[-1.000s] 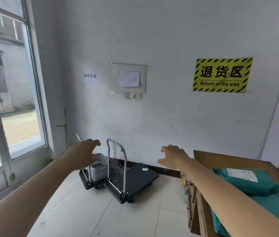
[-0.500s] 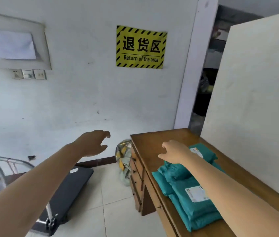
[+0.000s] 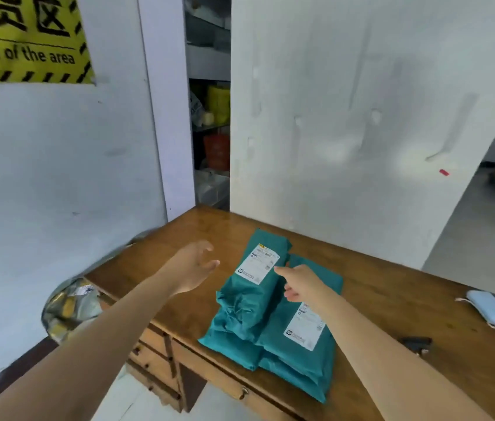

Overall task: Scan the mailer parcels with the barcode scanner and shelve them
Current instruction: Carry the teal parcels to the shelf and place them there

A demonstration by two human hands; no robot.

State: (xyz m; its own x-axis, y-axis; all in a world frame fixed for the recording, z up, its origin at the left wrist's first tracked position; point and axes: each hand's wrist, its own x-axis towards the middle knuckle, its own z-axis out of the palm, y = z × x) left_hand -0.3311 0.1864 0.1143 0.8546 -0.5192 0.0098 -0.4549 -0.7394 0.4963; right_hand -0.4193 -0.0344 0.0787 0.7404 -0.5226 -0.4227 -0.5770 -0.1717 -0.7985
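Note:
Several teal mailer parcels (image 3: pixel 249 302) with white labels lie stacked on a wooden desk (image 3: pixel 386 287). My left hand (image 3: pixel 193 267) hovers open over the desk just left of the stack, palm turned inward. My right hand (image 3: pixel 302 284) is above the stack, fingers loosely spread, a fingertip near the label of the top parcel; it holds nothing. A small dark object (image 3: pixel 416 343), possibly the barcode scanner, lies on the desk at the right.
A light blue face mask (image 3: pixel 487 308) rests near the desk's right end. A clear bag of items (image 3: pixel 70 305) sits on the floor left of the desk. Shelves with goods (image 3: pixel 212 117) show through the gap behind. Desk drawers (image 3: pixel 155 360) face left.
My view has swung right and down from the wall and trolley to the desk. Both hands have come over the desk, the right one reaching the top parcel.

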